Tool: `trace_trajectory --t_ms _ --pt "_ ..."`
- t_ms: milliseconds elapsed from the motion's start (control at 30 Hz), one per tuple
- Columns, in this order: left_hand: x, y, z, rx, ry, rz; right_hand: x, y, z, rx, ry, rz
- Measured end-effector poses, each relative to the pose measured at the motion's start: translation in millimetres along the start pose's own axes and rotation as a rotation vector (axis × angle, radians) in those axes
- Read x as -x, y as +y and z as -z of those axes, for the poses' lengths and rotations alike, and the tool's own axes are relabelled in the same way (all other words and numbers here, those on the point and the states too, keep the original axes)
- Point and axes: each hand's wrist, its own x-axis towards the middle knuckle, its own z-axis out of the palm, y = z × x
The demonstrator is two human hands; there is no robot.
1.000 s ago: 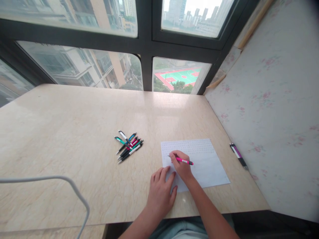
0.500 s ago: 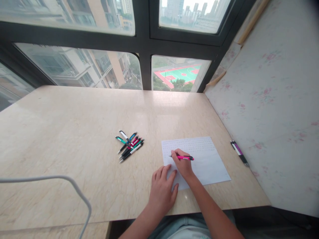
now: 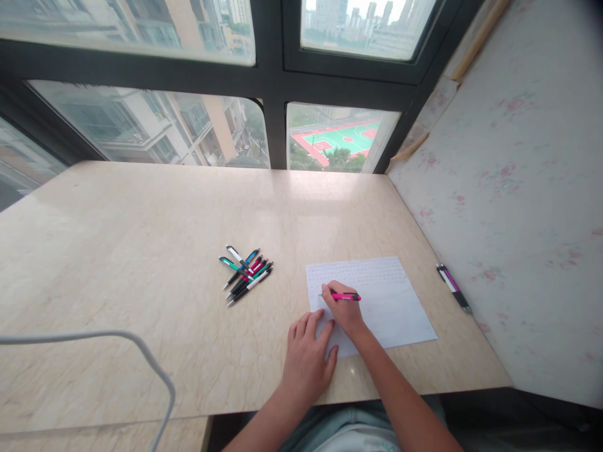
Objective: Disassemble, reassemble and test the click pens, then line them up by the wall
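A white sheet of paper [image 3: 386, 301] with faint lines of writing lies on the beige marble table [image 3: 141, 251]. My right hand [image 3: 346, 312] is closed around a pink pen [image 3: 346, 296], whose tip touches the sheet near its left edge. My left hand [image 3: 308, 358] lies flat with fingers apart, pressing on the sheet's lower left corner. A pile of several coloured pens [image 3: 245, 273] rests to the left of the paper, apart from both hands.
Two pens [image 3: 453, 287] lie at the table's right edge beside a floral-patterned wall [image 3: 518, 188]. Large windows [image 3: 188, 132] stand behind the table. A thin white cable [image 3: 141, 358] arcs over the near left. The table's front edge runs just below my wrists.
The pink pen has tilted slightly and my right hand has shifted a little on the sheet while writing. My left hand has stayed in place.
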Motion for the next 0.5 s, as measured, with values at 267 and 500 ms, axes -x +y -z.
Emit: trace_trajectory --t_ms 267,500 --pt "0.3 -0.2 -0.9 0.003 0.0 0.008 -0.9 0.2 -0.4 0.004 0.019 0.004" --pt "0.6 -0.9 -1.8 0.009 0.016 0.004 -0.3 0.4 0.5 0.002 0.017 0.006"
